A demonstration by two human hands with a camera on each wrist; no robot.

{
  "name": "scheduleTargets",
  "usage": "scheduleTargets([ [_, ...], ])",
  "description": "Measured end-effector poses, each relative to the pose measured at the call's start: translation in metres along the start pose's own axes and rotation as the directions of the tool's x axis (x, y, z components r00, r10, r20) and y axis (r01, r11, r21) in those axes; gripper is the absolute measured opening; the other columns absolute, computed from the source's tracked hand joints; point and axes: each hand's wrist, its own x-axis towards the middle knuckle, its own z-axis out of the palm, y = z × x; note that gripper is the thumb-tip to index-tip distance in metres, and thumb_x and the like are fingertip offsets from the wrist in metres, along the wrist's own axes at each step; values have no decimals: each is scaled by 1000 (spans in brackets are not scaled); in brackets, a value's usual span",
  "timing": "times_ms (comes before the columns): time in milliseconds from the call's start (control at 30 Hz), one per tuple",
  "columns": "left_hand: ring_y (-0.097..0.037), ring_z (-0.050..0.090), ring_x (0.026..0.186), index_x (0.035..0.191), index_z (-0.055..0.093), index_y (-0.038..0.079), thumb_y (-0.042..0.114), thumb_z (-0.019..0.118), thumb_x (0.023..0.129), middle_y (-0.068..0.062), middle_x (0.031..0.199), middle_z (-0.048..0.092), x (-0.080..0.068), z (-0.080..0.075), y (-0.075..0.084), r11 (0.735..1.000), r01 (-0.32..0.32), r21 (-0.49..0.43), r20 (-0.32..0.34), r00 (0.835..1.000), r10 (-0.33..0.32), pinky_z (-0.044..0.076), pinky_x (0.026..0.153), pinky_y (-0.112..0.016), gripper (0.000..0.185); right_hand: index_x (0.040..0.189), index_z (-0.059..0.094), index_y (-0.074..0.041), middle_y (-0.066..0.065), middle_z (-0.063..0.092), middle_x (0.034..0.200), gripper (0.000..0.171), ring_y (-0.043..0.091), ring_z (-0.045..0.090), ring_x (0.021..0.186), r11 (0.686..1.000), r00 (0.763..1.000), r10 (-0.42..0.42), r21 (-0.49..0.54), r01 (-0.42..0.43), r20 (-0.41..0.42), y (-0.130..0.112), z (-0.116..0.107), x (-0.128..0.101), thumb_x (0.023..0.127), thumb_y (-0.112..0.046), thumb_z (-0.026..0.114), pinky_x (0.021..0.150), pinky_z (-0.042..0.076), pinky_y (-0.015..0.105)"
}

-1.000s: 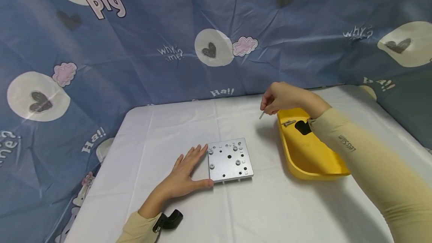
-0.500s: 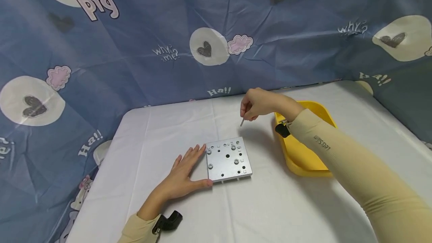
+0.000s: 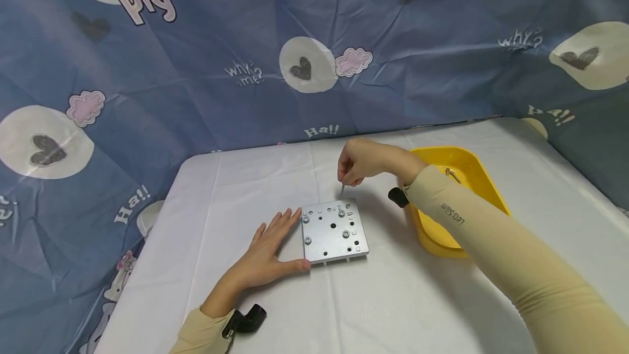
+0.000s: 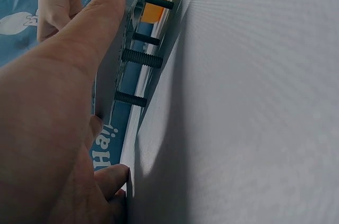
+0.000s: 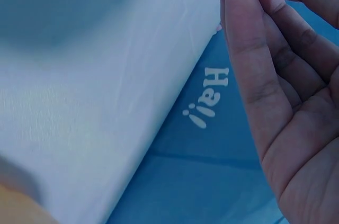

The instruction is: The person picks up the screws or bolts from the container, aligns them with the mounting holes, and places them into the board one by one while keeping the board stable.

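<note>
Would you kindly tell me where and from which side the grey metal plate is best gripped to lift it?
Probably by its two opposite side edges, coming from above. The metal plate lies flat but stands slightly proud of the white table on screws poking out underneath, so fingertips could hook under an edge. The left hand already rests against its left edge.

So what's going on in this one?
A person is working on a small square metal plate that lies on a white tablecloth. The left hand rests flat against the plate's left edge, fingers straight. The right hand pinches a thin screw and holds it point-down just above the plate's far edge. Several screws already sit in the plate. A yellow tray stands to the right, behind the right forearm.
</note>
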Motion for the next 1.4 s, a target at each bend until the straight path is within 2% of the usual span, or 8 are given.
scheduleTargets([
  [233,-40,12,169,173,20,33,63,85,83,-10,181,18,0,-1,0,1000,4,-9,3,1000,-4,2,132,-73,115,83,77,-7,-3,73,70,9,6,66,64,1000,1000,-17,-16,17,15,-5,7,6,91,-3,77,69,60,23],
  [500,-41,12,169,173,20,33,61,86,84,-12,181,18,2,-3,1,1000,0,-4,5,1000,0,2,132,-73,114,83,78,-11,-4,72,69,10,7,64,64,999,999,-43,-29,44,22,-14,15,15,91,-5,77,65,53,21],
  [700,-38,13,169,173,21,35,62,86,83,-9,181,19,4,-4,1,1000,-1,-5,2,1000,1,2,133,-71,114,86,79,-10,-2,76,74,10,7,68,66,996,996,-79,-29,81,42,-21,23,25,94,-5,77,68,59,24],
  [900,-37,11,170,173,20,35,61,87,84,-8,181,18,3,-3,1,1000,8,-14,14,1000,-8,0,133,-70,115,85,79,-11,0,77,77,12,7,68,66,998,996,-69,-8,70,49,-27,30,31,93,-3,77,74,63,30],
  [1167,-39,10,169,173,21,32,60,86,84,-9,181,19,0,-2,0,1000,1,-26,17,1000,0,0,132,-73,114,87,80,-11,-2,75,76,9,6,66,66,997,995,-74,-11,75,71,-32,40,39,92,-3,77,68,58,20],
  [1400,-41,12,169,173,22,32,60,85,85,-11,181,20,0,-1,-2,1000,-6,-21,14,1000,6,2,131,-75,112,87,79,-11,-1,76,79,11,8,69,70,997,993,-79,8,79,93,-39,44,42,94,-3,78,72,64,24],
])
